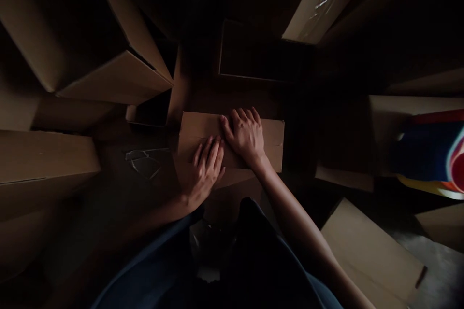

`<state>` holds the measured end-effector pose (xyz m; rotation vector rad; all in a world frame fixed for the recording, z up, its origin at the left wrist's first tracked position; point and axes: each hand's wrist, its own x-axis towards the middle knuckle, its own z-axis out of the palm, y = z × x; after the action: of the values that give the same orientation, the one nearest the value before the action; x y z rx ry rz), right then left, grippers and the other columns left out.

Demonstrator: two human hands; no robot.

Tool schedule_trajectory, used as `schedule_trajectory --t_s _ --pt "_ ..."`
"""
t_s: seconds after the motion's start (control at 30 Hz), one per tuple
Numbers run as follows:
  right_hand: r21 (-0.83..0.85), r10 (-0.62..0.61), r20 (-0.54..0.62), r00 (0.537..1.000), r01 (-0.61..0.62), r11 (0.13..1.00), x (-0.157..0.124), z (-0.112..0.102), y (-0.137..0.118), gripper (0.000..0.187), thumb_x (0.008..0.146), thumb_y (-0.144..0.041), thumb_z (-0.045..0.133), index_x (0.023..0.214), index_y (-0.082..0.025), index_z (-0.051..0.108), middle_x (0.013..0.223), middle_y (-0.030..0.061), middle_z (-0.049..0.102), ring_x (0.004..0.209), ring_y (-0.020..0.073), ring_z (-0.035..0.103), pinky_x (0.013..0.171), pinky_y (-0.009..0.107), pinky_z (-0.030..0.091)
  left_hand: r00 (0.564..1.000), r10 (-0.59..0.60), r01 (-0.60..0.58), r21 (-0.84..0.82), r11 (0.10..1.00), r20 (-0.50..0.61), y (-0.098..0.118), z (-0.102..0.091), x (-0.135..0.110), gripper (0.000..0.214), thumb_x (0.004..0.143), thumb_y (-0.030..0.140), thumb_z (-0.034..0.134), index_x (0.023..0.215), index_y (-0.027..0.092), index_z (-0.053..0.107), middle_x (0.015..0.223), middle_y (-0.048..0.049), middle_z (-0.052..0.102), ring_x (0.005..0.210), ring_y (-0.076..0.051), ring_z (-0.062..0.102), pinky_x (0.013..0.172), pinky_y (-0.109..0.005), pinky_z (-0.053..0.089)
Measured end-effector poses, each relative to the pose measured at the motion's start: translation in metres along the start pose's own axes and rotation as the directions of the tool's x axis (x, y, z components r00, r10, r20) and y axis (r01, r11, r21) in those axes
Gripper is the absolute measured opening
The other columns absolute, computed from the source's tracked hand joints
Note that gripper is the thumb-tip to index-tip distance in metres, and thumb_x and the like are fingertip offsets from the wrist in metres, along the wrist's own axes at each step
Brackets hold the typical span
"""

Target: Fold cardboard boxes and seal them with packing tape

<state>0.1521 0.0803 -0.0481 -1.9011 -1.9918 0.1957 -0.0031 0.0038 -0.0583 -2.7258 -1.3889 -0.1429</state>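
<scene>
Left hand: left hand [205,172] open, fingers together and slightly spread, palm down on the box top near its lower edge; released, not clenched, no grip on anything.
Right hand: right hand [245,137] open and flat too, fingertips on the box top just beside the left hand's fingers; not grasping anything.
Main item: flat brown corrugated cardboard box [270,143] lies directly under both hands, long side running across them, a seam line passing beneath the palms.
Why held so: both palms pressing side by side near the seam looks like a way to keep the cardboard flat and steady; judgement only, pressure cannot be seen.
Under the box: dark surface, too dim to tell what it is.
Left of left hand: crumpled clear plastic film [143,162] on the dark surface, apart from the box; further out, stacked tan cardboard cartons [108,77], placed well clear of the hands.
Above the hands: open dark-interior carton [250,49], just past the far edge of the box.
Right of right hand: blue, red and yellow printed item [424,154] inside a pale cardboard carton [398,111], well apart.
Below right hand: loose tan cardboard sheet [369,251] near the forearm.
</scene>
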Motion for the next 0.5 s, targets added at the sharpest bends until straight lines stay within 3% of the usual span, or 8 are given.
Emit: schedule_trajectory --t_s 0.17,0.33,0.5 --pt "-0.036 -0.017 0.012 1.000 0.018 0.999 -0.001 0.000 0.001 0.050 0.104 -0.046 0.023 0.098 -0.016 0.062 0.101 0.0108 0.067 0.100 0.0251 0.058 0.102 0.040 0.035 1.000 0.002 -0.002 0.024 1.000 0.018 0.000 -0.005 0.001 0.070 0.097 0.025 0.046 0.158 0.008 0.016 0.156 -0.0186 0.037 0.147 -0.030 0.031 0.118 -0.044 0.034" --pt "-0.044 -0.005 0.033 0.999 0.006 0.999 -0.001 -0.003 0.000 0.045 0.104 -0.045 0.027 0.095 -0.017 0.061 0.100 0.0101 0.067 0.098 0.0251 0.057 0.094 0.038 0.036 0.999 0.014 -0.015 0.019 1.000 0.052 -0.001 -0.016 0.005 0.060 0.099 0.025 0.043 0.155 0.008 0.029 0.154 -0.0179 0.041 0.143 -0.031 0.038 0.112 -0.044 0.042" --pt "-0.054 -0.005 0.041 0.999 0.007 0.998 0.001 -0.006 -0.001 0.043 0.104 -0.045 0.028 0.093 -0.018 0.060 0.097 0.0090 0.067 0.096 0.0244 0.057 0.090 0.037 0.036 0.998 0.059 -0.059 0.037 0.998 0.017 -0.004 -0.019 0.006 0.051 0.098 0.023 0.046 0.147 0.006 0.045 0.150 -0.0184 0.047 0.140 -0.032 0.044 0.110 -0.042 0.043"
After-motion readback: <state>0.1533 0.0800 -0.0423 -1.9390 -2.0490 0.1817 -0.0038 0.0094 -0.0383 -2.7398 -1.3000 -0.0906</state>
